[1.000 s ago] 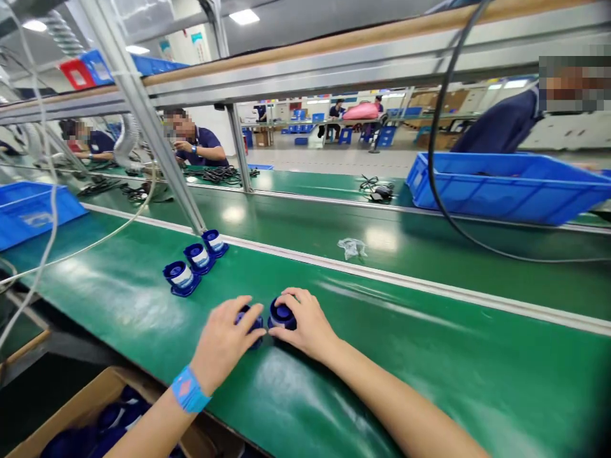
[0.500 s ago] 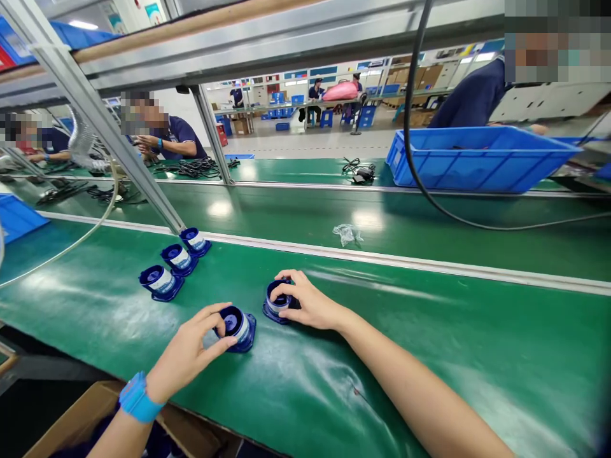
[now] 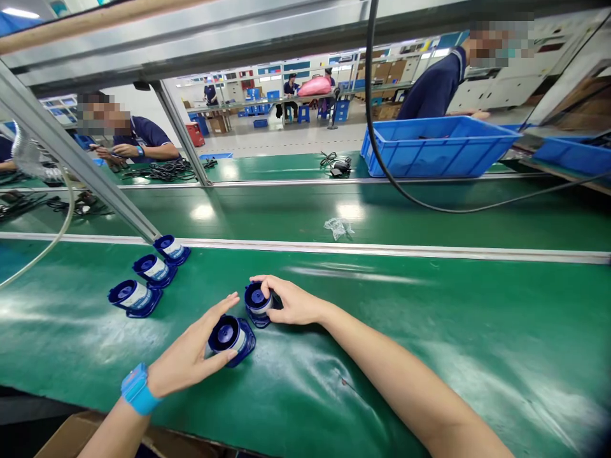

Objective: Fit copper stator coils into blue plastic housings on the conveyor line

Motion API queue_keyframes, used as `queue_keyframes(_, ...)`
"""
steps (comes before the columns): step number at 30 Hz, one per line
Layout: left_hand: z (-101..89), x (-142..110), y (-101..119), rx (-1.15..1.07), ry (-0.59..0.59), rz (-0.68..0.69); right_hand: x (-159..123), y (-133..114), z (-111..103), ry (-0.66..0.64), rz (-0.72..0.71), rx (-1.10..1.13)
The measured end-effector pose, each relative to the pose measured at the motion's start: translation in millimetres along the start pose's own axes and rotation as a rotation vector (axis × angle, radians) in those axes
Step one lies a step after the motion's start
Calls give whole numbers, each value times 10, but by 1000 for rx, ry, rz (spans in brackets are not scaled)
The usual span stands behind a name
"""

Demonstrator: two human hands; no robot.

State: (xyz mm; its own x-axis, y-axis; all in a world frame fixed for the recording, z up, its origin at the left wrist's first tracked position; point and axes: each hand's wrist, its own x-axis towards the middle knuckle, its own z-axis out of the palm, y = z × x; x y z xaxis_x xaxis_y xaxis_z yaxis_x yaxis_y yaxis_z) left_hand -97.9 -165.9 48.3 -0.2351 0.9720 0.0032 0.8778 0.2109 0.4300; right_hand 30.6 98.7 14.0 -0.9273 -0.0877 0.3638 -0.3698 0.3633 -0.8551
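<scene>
My left hand (image 3: pixel 188 356), a light-blue band at its wrist, is spread around a dark-blue round plastic housing (image 3: pixel 226 332) with a pale label and square base. Its fingers are stretched along the far side, while the thumb lies against the label in front. Just beyond, my right hand (image 3: pixel 291 302) grips a similar blue housing (image 3: pixel 258 296) by its rim and side. Both housings stand on the green work mat (image 3: pixel 296 401), open ends up and close together. Further left are more such housings (image 3: pixel 136 296) in a slanted row, untouched.
A metal rail (image 3: pixel 382 250) runs behind the mat, with a crumpled clear plastic bag (image 3: pixel 338 227) beyond it. A slanted metal post (image 3: pixel 119 197) rises at the left. A black cable (image 3: pixel 405 198) hangs before a blue bin (image 3: pixel 439 149). Co-workers sit across the line.
My left fingers have straightened from their curl over the near housing's rim. My right hand still grips the other housing. The view has shifted, and the two housings look closer together.
</scene>
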Motion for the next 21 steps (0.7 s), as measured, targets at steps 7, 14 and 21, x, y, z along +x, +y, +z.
queue_keyframes(7, -30, 59, 56, 46, -15, 18, -14, 74, 83, 34, 14, 42)
queue_keyframes(14, -71, 102, 138, 190, -4, 17, -2, 133, 125, 26, -27, 54)
queue_keyframes(21, 2, 434, 383, 407, -45, 240, -16, 201, 80, 258, 2, 231)
